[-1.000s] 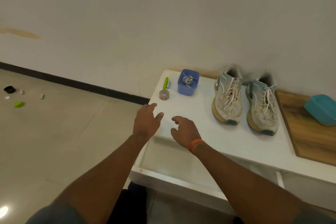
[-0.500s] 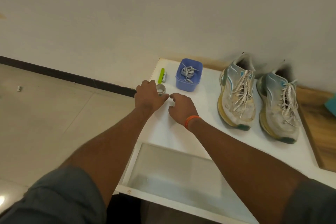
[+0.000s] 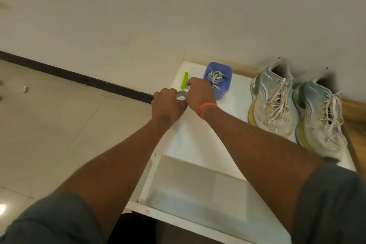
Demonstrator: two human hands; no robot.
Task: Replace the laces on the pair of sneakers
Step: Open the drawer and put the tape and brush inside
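Two worn white and pale-blue sneakers stand side by side at the back right of the white table, the left sneaker and the right sneaker, both laced with dirty white laces. A blue box behind my hands holds loose grey-white laces. My left hand grips a small roll of tape at the table's left edge. My right hand, with an orange band at the wrist, is curled over the roll's right side, and its fingertips are hidden.
A green stick-like tool and a small grey piece lie at the table's back left corner. A wooden board adjoins the table on the right. A lower white shelf juts out beneath. Small bits lie on the floor.
Both hands moved forward across the table to the tape roll. My left hand took hold of it, and my right hand closed in on its right side.
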